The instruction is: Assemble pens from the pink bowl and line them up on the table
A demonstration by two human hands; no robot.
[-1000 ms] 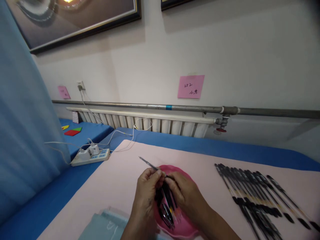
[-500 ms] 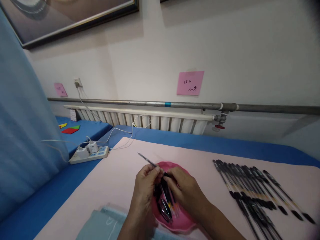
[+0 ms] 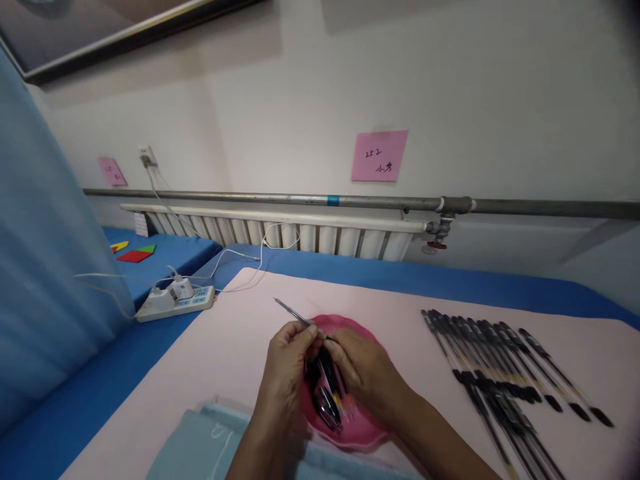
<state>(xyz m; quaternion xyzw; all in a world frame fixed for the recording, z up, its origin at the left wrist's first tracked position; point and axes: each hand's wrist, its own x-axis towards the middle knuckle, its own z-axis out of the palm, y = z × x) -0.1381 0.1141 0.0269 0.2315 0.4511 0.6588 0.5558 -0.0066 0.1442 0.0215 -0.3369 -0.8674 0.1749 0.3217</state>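
Above a pink scalloped bowl [image 3: 367,433], both of my hands are closed around one slim pen [image 3: 291,311]. Its thin pointed end reaches up and left, past the fingers of my left hand [image 3: 290,353]. Across from it, my right hand [image 3: 367,363] pinches the dark other end, and that part is mostly hidden by the fingers. The fingertips of both hands nearly meet. Inside the bowl lie loose black and clear pen parts [image 3: 327,403], some with yellow-orange bits. Several black pens [image 3: 493,347] are laid out side by side on the right, and more lie below them.
Pink sheeting [image 3: 200,360] covers the blue table [image 3: 450,273]. A folded light-blue cloth [image 3: 195,443] lies at the near edge, under my forearms. On the left sits a white power strip [image 3: 175,305] with cables. Behind are a radiator [image 3: 320,237] and a pipe [image 3: 280,197].
The view has tilted down slightly, so things sit a little higher and further left. Both hands keep hold of the pen, and the right fingers have shifted slightly on its dark end.
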